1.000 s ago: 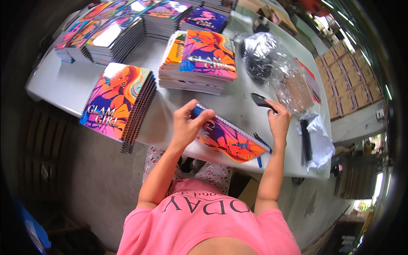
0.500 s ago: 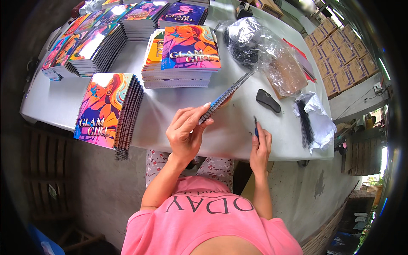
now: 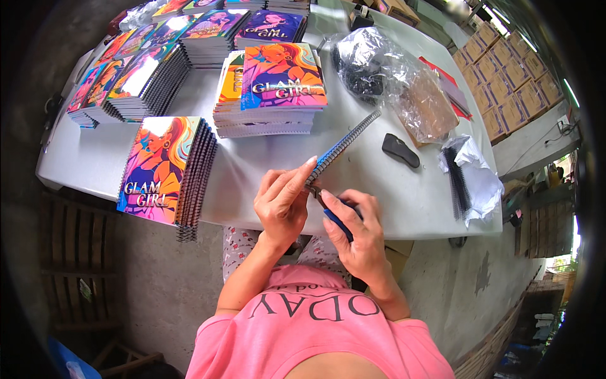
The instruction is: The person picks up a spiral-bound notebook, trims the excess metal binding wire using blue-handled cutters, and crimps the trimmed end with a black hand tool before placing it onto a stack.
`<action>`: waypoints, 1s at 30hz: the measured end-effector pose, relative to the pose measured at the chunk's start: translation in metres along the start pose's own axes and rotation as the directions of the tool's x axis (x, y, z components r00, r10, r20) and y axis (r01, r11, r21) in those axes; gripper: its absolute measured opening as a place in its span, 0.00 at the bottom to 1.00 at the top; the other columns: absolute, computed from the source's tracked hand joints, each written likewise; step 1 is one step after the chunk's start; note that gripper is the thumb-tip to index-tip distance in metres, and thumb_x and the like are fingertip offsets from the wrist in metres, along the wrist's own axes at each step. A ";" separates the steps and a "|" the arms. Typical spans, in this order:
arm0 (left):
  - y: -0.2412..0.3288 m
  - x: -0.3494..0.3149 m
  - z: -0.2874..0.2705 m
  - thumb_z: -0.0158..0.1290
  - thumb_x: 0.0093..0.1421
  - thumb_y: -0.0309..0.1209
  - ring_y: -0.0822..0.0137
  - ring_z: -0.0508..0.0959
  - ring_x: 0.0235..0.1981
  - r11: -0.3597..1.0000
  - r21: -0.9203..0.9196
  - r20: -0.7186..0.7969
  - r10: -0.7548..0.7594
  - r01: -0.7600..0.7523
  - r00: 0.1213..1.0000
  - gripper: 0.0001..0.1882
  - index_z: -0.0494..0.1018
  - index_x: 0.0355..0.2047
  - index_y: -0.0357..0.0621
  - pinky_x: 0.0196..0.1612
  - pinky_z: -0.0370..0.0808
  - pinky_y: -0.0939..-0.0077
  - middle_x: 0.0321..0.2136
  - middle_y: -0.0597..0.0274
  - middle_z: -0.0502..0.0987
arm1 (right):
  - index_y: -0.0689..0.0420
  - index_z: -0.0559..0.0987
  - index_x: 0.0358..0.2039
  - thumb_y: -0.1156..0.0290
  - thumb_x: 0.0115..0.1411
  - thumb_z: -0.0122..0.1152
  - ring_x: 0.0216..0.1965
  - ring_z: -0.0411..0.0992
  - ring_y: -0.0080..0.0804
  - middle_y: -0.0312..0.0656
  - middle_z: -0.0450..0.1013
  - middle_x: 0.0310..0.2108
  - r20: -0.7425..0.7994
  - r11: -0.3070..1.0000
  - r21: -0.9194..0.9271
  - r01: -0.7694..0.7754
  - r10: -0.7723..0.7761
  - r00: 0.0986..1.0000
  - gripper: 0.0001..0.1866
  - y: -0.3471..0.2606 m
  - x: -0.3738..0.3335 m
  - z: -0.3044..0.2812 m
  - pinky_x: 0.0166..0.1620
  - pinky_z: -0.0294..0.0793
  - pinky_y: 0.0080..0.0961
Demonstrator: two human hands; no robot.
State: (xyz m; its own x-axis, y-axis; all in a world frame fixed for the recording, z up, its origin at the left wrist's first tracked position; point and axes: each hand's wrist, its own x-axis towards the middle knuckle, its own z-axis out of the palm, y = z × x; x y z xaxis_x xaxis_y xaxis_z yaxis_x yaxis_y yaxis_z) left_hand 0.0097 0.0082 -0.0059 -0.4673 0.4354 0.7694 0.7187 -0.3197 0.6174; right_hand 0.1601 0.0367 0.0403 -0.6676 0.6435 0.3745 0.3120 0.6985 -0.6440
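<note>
My left hand (image 3: 281, 201) grips a spiral notebook (image 3: 338, 151) held on edge, its dark coil facing up and slanting away to the far right. Blue-handled pliers (image 3: 339, 218) are in my right hand (image 3: 362, 237), fingers wrapped round the handles. The pliers' jaws meet the near end of the coil, close by my left fingertips; exactly what they pinch is too small to tell. To the left, a stack of coil-bound notebooks (image 3: 158, 170) with colourful covers lies at the table edge. Farther back sits a taller stack of notebooks (image 3: 278, 88), some covers orange.
More notebook piles (image 3: 148, 76) fill the table's far left. At right lie a black curved object (image 3: 400, 150), a clear plastic bag (image 3: 398, 82) with dark contents, and black coils (image 3: 456, 183) on white wrapping (image 3: 480, 180). Cartons (image 3: 514, 88) are stacked beyond the table (image 3: 252, 208).
My right hand has come up and left, bringing the pliers to the near end of the notebook's coil. The notebook has turned slightly in my left hand.
</note>
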 end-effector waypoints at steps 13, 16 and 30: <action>-0.009 0.003 -0.025 0.47 0.64 0.27 0.84 0.67 0.29 0.772 -0.455 -0.119 -0.547 0.445 0.828 0.15 0.69 0.50 0.34 0.35 0.67 0.87 0.37 0.70 0.76 | 0.53 0.68 0.54 0.62 0.62 0.50 0.50 0.61 0.47 0.49 0.63 0.46 -0.112 0.933 -0.344 -0.102 0.067 0.991 0.21 0.082 -0.035 0.009 0.53 0.58 0.41; -0.008 0.005 -0.044 0.46 0.65 0.29 0.86 0.67 0.30 0.473 -0.767 0.024 -0.653 0.433 0.757 0.15 0.70 0.49 0.34 0.38 0.64 0.92 0.32 0.71 0.74 | 0.52 0.65 0.57 0.59 0.63 0.47 0.53 0.60 0.45 0.48 0.62 0.49 -0.099 0.721 -0.668 -0.184 0.159 0.982 0.23 0.145 -0.066 -0.002 0.57 0.54 0.40; 0.034 0.038 -0.165 0.41 0.65 0.26 0.58 0.77 0.41 0.653 -0.749 -0.472 -0.404 -0.114 0.783 0.09 0.57 0.45 0.47 0.43 0.78 0.69 0.41 0.37 0.73 | 0.57 0.51 0.64 0.68 0.42 0.74 0.56 0.60 0.35 0.45 0.60 0.55 -0.106 0.780 0.622 0.074 -0.010 0.994 0.52 -0.023 0.114 0.036 0.55 0.65 0.37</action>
State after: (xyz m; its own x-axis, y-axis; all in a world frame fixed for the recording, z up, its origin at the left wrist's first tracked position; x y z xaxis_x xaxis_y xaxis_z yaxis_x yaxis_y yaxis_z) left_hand -0.0688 -0.1248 0.0716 -0.8996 0.0732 0.4304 0.1371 -0.8886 0.4376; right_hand 0.0519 0.0824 0.0739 -0.5956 0.6658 0.4495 -0.2267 0.3975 -0.8892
